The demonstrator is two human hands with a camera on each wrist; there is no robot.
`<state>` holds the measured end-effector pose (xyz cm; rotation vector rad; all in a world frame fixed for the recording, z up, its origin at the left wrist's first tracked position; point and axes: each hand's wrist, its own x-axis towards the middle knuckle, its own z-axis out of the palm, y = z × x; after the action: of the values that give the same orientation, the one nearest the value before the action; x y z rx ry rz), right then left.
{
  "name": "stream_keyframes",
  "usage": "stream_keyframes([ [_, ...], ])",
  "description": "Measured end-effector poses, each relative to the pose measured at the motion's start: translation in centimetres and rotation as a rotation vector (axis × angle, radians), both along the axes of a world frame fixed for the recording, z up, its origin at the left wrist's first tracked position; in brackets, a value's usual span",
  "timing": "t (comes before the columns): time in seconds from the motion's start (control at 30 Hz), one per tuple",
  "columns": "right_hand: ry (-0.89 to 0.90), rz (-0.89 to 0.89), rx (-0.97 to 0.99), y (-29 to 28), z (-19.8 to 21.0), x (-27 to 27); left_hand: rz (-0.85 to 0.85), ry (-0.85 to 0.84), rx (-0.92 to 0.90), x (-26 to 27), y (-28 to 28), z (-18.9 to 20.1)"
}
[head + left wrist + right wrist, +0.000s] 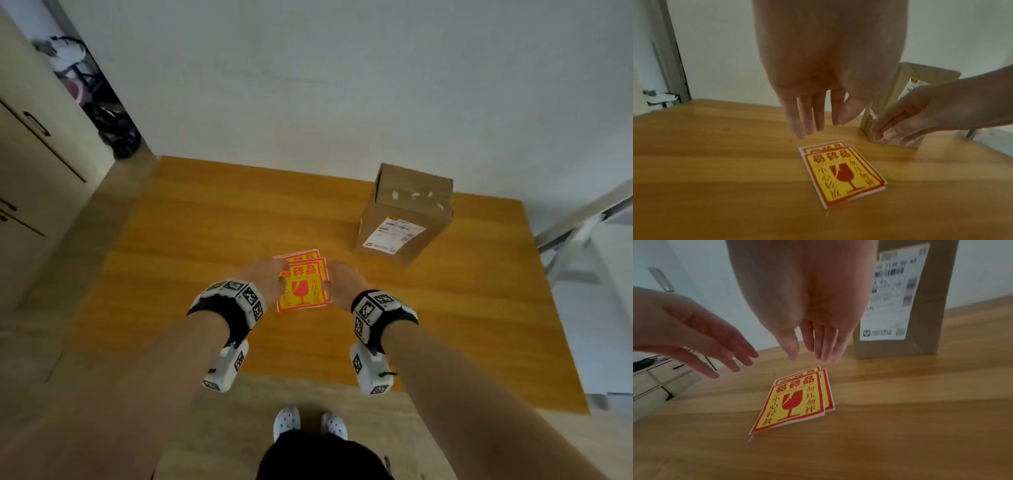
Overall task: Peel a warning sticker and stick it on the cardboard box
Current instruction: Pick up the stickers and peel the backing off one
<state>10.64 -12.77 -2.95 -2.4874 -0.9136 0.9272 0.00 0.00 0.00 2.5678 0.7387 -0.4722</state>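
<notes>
A small stack of yellow and red warning stickers (pixel 303 282) with a broken-glass symbol lies flat on the wooden table (pixel 191 240). My left hand (pixel 263 275) hovers just above the stack's left edge, fingers straight, holding nothing. My right hand (pixel 344 279) hovers at the stack's right edge, also open and empty. From the left wrist, the stickers (pixel 840 173) lie below the fingers (pixel 807 116) with a gap between. The right wrist view shows the stickers (pixel 797 400) below the fingers (pixel 813 342). The cardboard box (pixel 404 212) stands upright at the back right, a white shipping label (pixel 394 234) on its front.
Pale cabinets (pixel 34 164) stand to the left of the table, with dark clutter (pixel 113 126) in the gap behind them. A metal frame (pixel 582 226) stands off the table's right side. A white wall runs behind the table. My feet (pixel 308 423) are at the near edge.
</notes>
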Motion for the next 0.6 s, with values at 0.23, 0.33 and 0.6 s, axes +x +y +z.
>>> stream_keyframes([
  [0.23, 0.063, -0.148, 0.003, 0.8, -3.7, 0.3, -0.024, 0.157, -0.104, -1.5, 0.7, -5.2],
  [0.33, 0.047, -0.175, 0.021, 1.1, -5.0, 0.3, -0.084, 0.191, -0.075, -2.0, 0.4, -6.2],
  [0.6, 0.085, -0.255, 0.049, 2.0, -5.9, 0.4, -0.152, 0.162, -0.064, -2.9, -0.1, -7.8],
])
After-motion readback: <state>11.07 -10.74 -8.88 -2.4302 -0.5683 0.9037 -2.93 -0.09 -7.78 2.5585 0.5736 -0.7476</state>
